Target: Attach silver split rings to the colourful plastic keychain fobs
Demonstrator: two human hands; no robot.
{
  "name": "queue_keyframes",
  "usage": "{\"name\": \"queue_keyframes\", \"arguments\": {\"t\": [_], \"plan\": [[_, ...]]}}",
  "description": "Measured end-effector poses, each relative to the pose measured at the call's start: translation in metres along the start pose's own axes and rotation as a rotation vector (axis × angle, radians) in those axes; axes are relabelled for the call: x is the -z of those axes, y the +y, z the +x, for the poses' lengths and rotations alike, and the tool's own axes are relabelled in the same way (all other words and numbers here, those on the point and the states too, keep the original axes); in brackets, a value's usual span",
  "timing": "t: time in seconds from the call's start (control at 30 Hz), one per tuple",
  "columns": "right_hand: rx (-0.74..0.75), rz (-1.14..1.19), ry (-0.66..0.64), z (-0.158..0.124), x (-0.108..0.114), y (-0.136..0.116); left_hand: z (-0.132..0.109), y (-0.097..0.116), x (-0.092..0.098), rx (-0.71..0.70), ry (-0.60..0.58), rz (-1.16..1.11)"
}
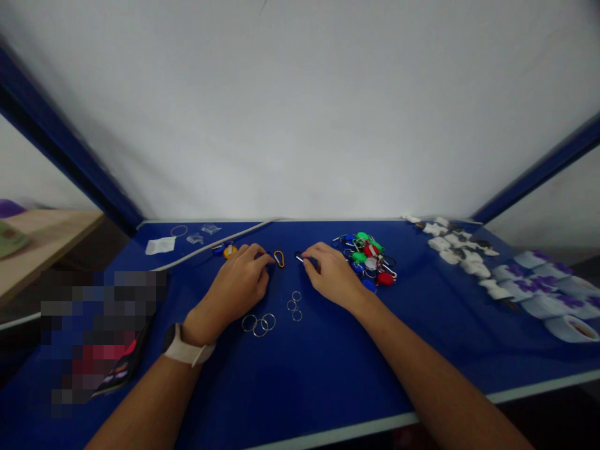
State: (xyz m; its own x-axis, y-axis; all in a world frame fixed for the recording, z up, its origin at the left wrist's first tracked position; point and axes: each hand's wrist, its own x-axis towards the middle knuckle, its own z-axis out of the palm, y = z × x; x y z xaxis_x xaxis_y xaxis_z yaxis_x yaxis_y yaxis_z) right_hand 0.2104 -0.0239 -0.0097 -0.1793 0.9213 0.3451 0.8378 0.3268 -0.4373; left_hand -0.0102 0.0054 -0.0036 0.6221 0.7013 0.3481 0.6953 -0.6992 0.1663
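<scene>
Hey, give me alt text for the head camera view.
Two bare hands work at a blue table: the left hand sits beside an orange carabiner, and the right hand pinches a dark clip. Metal split rings lie below, with a heap of colourful key fobs to the right.

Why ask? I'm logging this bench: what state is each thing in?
Orange carabiner: lying on the blue tabletop.
Left hand: curled, fingertips beside the orange carabiner.
Dark carabiner: held, metal end showing.
Right hand: pinching the dark carabiner.
Larger split rings: lying flat, touching in a loose row.
Smaller split rings: lying flat in a short column.
Keychain heap: tangled pile of coloured fobs.
Watch: strapped on the left wrist.
</scene>
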Motion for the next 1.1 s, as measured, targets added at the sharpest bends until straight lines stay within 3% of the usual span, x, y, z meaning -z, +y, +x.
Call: {"name": "queue_keyframes", "arguments": {"t": [0.2,0.47,0.7,1.1], "plan": [[0.032,-0.270,-0.122,-0.003,0.009,-0.002,0.000,-0.001,-0.001,0.023,-0.009,0.028],[0.076,0.001,-0.215,-0.003,-0.001,-0.010,0.000,0.001,-0.002,-0.036,-0.039,-0.046],[0.158,-0.091,-0.087,-0.004,-0.001,-0.007,0.001,0.000,0.000,-0.045,0.003,-0.085],[0.200,-0.183,-0.164,-0.008,0.000,-0.016,-0.001,-0.002,-0.005,-0.059,0.000,-0.080]]}}
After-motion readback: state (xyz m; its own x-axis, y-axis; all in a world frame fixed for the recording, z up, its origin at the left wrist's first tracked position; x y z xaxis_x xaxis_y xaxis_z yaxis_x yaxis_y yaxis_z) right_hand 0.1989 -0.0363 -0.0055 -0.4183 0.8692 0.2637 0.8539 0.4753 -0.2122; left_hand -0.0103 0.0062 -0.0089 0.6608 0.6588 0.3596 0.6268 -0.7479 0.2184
